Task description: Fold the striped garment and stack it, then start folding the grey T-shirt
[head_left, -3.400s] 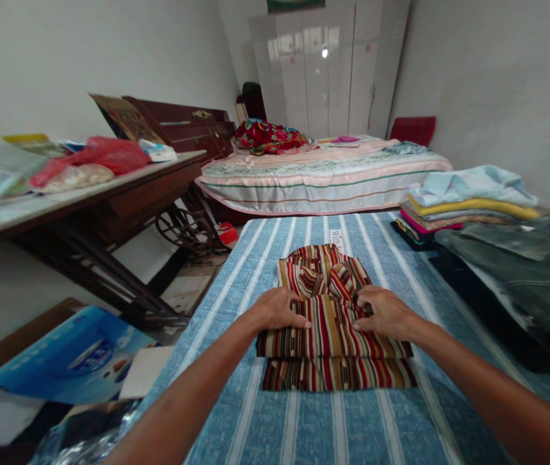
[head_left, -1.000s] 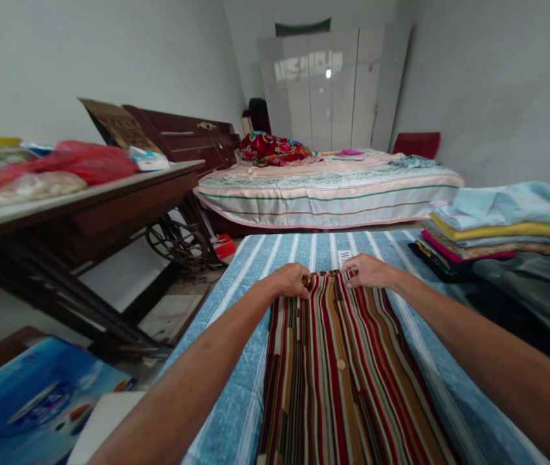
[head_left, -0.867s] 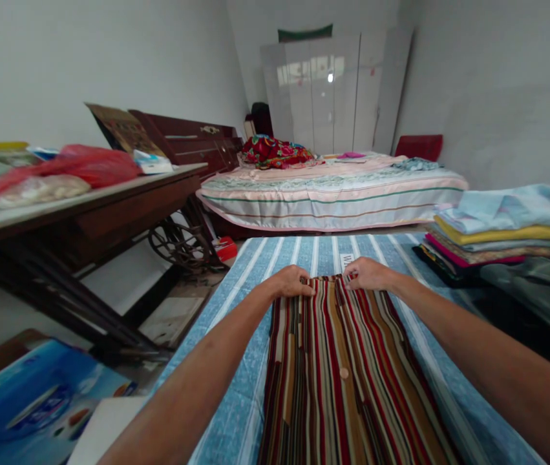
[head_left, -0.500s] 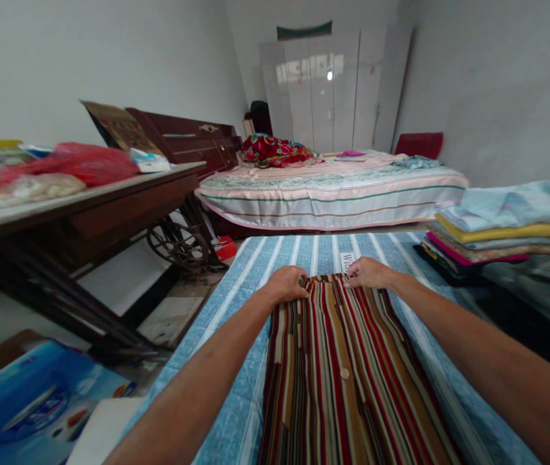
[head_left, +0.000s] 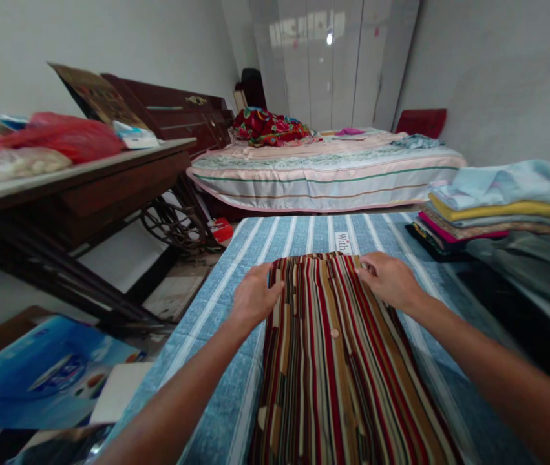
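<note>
The hands have slid apart since the last frame: the left hand [head_left: 276, 276], loosely open, touches the striped garment's [head_left: 327, 349] upper-left corner; the right hand [head_left: 360, 266] pinches its upper-right. It's lying lower centre on the blue sheet [head_left: 221, 290].

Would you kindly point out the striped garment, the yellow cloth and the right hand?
Striped garment [head_left: 323, 361]: head view, its middle.
Yellow cloth [head_left: 492, 211]: head view, its front edge.
Right hand [head_left: 393, 279]: head view, its back.

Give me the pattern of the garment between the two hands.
The garment has lengthwise stripes in red, tan, cream and dark brown, clearest in the head view.
</note>
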`<state>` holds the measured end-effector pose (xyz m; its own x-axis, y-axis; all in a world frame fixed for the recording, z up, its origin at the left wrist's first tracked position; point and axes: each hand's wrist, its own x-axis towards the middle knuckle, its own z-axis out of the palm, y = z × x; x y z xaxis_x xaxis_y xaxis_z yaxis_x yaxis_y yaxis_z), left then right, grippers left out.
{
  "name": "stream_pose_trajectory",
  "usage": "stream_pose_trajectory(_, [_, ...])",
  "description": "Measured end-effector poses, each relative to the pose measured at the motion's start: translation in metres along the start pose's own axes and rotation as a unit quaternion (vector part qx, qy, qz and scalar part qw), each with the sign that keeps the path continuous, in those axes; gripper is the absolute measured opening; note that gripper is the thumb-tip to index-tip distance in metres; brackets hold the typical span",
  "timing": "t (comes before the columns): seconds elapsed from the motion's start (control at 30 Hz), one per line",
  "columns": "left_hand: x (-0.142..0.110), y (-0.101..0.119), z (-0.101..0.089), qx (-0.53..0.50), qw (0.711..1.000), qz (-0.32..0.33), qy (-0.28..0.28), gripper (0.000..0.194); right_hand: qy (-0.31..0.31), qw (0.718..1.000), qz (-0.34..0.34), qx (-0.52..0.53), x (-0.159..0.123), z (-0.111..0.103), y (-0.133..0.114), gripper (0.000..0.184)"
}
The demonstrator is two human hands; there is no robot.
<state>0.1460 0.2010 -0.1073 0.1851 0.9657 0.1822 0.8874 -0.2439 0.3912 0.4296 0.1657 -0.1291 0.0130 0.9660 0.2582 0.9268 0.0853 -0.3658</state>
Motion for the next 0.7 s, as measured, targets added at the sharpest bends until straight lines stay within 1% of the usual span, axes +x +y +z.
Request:
stream_pose_trajectory(0.03, [-0.021, -0.001, -0.006, -0.055, 0.996, -0.058, -0.028, 0.039, 0.004, 0.999, 0.01, 0.036, -0.021, -0.004, 0.003, 0.024])
stream_pose_trajectory(0.07, [-0.042, -0.002, -0.012, -0.12, 0.984, -0.12, -0.049, 0.04, 0.002, 0.997, 0.031, 0.076, -0.042, -0.008, 0.006, 0.025])
stream_pose_trajectory(0.13, [-0.082, -0.002, -0.022, -0.228, 0.947, -0.205, -0.096, 0.042, -0.032, 0.984, 0.085, 0.152, -0.085, -0.011, 0.014, 0.028])
stream_pose_trajectory(0.17, [-0.099, -0.002, -0.026, -0.275, 0.924, -0.235, -0.12, 0.044, -0.052, 0.975, 0.116, 0.181, -0.104, -0.011, 0.017, 0.03])
stream_pose_trajectory(0.23, [-0.127, 0.0, -0.032, -0.34, 0.888, -0.271, -0.147, 0.049, -0.087, 0.956, 0.173, 0.222, -0.138, -0.009, 0.021, 0.033])
stream_pose_trajectory(0.3, [-0.144, 0.002, -0.033, -0.375, 0.865, -0.293, -0.158, 0.052, -0.104, 0.939, 0.216, 0.246, -0.161, -0.008, 0.021, 0.035])
stream_pose_trajectory(0.37, [-0.152, 0.004, -0.032, -0.392, 0.851, -0.307, -0.165, 0.052, -0.112, 0.925, 0.25, 0.263, -0.174, -0.009, 0.017, 0.035])
stream_pose_trajectory(0.43, [-0.155, 0.006, -0.03, -0.396, 0.848, -0.306, -0.173, 0.047, -0.12, 0.91, 0.279, 0.281, -0.179, -0.012, 0.01, 0.031])
stream_pose_trajectory(0.5, [-0.156, 0.008, -0.029, -0.392, 0.855, -0.295, -0.168, 0.037, -0.131, 0.895, 0.299, 0.304, -0.179, -0.016, 0.002, 0.025])
stream_pose_trajectory(0.57, [-0.156, 0.01, -0.028, -0.381, 0.866, -0.287, -0.15, 0.029, -0.136, 0.88, 0.317, 0.326, -0.177, -0.02, -0.006, 0.017])
stream_pose_trajectory(0.63, [-0.157, 0.011, -0.026, -0.375, 0.872, -0.284, -0.135, 0.026, -0.132, 0.871, 0.332, 0.338, -0.176, -0.021, -0.012, 0.013])
stream_pose_trajectory(0.7, [-0.158, 0.011, -0.024, -0.381, 0.869, -0.287, -0.133, 0.027, -0.119, 0.867, 0.339, 0.346, -0.175, -0.021, -0.014, 0.012])
